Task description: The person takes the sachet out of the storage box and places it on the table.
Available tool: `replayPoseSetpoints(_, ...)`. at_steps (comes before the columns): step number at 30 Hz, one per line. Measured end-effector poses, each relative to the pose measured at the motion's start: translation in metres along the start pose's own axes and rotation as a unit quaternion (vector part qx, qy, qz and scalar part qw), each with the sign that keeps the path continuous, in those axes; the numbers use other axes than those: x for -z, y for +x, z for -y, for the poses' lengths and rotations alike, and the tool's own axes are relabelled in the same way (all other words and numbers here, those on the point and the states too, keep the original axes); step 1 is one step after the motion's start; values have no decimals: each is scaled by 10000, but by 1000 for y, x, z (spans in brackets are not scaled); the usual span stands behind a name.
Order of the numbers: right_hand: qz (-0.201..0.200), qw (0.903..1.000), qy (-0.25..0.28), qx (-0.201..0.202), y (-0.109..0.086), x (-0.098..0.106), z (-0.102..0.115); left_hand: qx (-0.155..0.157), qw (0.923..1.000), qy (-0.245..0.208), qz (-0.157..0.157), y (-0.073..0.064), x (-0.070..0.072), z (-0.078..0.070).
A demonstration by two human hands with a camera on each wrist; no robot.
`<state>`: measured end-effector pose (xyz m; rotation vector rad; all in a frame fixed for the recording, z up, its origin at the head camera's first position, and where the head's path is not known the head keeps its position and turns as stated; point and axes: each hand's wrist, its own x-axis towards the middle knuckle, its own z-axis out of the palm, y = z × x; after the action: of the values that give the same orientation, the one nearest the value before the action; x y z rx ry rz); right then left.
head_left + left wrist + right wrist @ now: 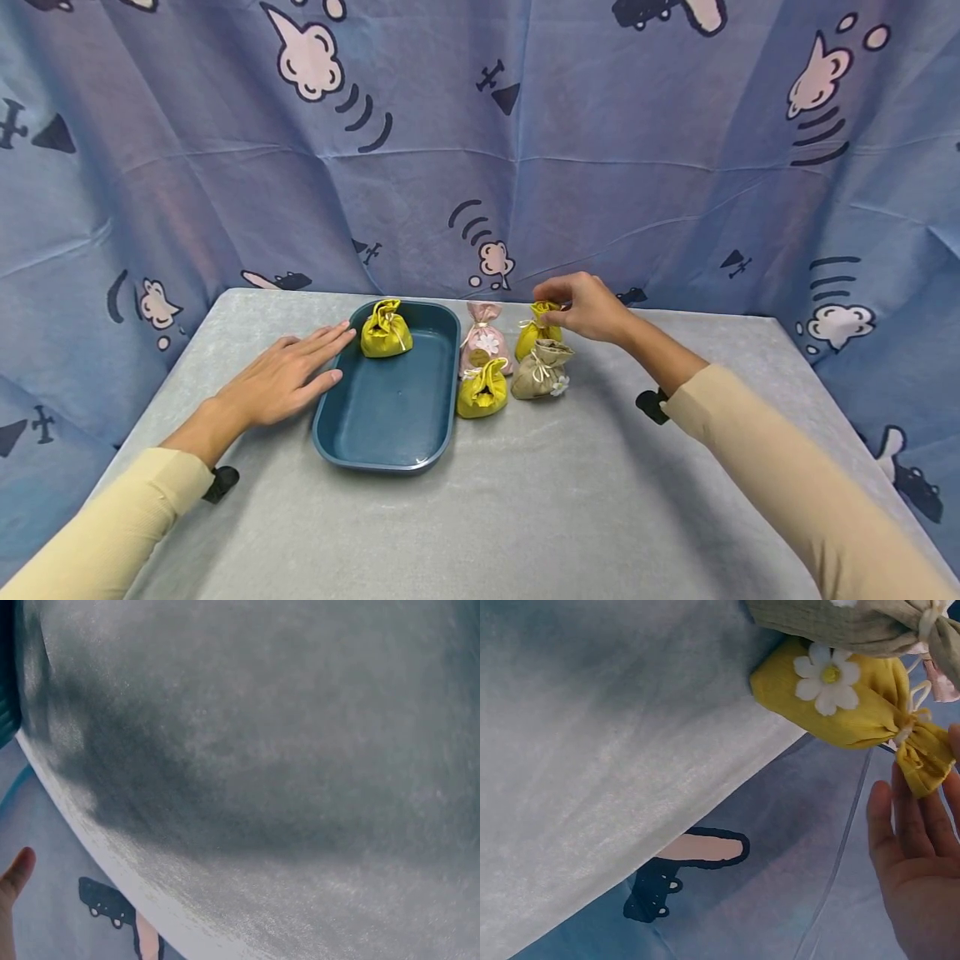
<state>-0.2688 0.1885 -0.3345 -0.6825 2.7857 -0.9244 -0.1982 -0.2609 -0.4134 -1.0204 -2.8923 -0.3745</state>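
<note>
My right hand (pixel 588 307) has its fingers and thumb around the gathered top of a yellow drawstring pouch (pixel 536 337), pinching it. In the right wrist view this yellow pouch (pixel 840 694) shows a white flower on its side. Directly in front of it stands a beige drawstring pouch (pixel 536 377) with a small white flower. My left hand (pixel 281 379) lies with straight fingers at the left rim of a blue tray (pixel 386 417), fingertips touching the rim. Inside the tray, at its far left corner, sits another yellow pouch (pixel 386 335).
Right of the tray stand a pink pouch (pixel 480 318) with a white flower and, before it, one more yellow pouch (pixel 482 398). A pale grey cloth covers the table (pixel 570 508). A blue patterned curtain (pixel 420 200) hangs right behind the table's far edge.
</note>
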Motion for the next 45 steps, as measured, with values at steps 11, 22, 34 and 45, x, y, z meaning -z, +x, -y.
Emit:
replayPoseSetpoints(11, 230, 9996, -102, -88, 7, 3, 8, -29, 10000, -34, -76, -1, 0, 0)
replayPoseSetpoints(22, 159, 9997, 69, 161, 20, -2, 28, 17, 10000, -33, -38, -1, 0, 1)
replayPoseSetpoints(34, 318, 9978, 344, 465, 32, -17, 52, 52, 10000, -21, 17, 0, -1, 1)
replayPoseSetpoints(45, 525, 9946, 615, 655, 42, -32, 72, 32, 10000, -18, 11, 0, 0, 1)
